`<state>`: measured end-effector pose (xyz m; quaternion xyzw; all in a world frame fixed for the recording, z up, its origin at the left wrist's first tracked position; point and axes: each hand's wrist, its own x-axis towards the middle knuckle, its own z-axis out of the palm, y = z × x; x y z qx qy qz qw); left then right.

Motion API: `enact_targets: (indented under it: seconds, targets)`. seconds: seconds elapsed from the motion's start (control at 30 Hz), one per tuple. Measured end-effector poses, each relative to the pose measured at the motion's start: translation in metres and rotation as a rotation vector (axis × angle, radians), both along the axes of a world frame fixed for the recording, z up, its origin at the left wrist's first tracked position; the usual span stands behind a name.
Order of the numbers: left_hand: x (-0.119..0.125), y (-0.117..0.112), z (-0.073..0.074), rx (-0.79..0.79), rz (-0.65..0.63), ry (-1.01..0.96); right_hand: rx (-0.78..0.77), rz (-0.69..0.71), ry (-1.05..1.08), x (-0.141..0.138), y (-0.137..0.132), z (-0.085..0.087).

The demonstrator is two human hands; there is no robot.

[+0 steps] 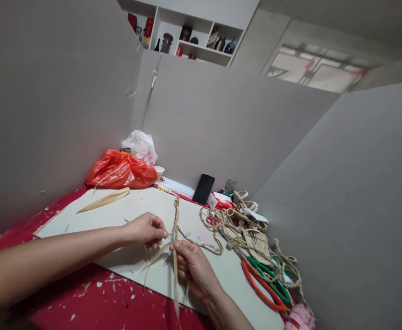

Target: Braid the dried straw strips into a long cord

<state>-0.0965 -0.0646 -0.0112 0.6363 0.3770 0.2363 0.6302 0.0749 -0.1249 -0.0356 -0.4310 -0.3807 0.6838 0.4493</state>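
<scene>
A braided cord [176, 217] of dried, straw-coloured husk lies on the white board [146, 201]. My right hand [196, 268] pinches its lower end between thumb and fingers. Loose husk strips [176, 288] hang down from that pinch, and one fans out to the left. Just left of the braid, my left hand [147, 231] is closed, its fingertips pinching what looks like a pale husk strip; most of that strip is hidden. A finished thin length of braid curves right from beside my hands. Farther left on the board rests a loose dried husk [104, 200].
Coiled braid [256, 238], large shears with red and green handles [263, 286] and small red-handled scissors [213, 221] crowd the right. Behind are a phone [203, 188], a paper cup [159, 172] and a red plastic bag [121, 169]. Grey partitions [201, 123] enclose the red table [118, 298], strewn with scraps.
</scene>
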Motion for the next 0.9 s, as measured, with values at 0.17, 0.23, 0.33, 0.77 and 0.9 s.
enact_targets:
  seconds: [0.17,0.23,0.33,0.77,0.9]
  targets:
    - [0.001,0.004,-0.008,0.105,-0.018,0.007,-0.006,-0.005,0.026,0.0,0.001,0.001]
    - [0.001,0.005,-0.008,0.169,-0.015,0.018,-0.021,-0.009,0.033,0.001,0.002,0.001]
    - [0.002,0.006,-0.008,0.176,-0.023,0.073,-0.037,-0.014,0.04,0.001,0.002,0.002]
    - [0.013,0.001,-0.018,-0.441,-0.066,-0.216,-0.093,0.019,0.038,0.002,0.002,-0.002]
    - [0.012,0.002,-0.021,-0.426,-0.1,-0.215,-0.092,0.025,0.015,0.002,0.003,0.0]
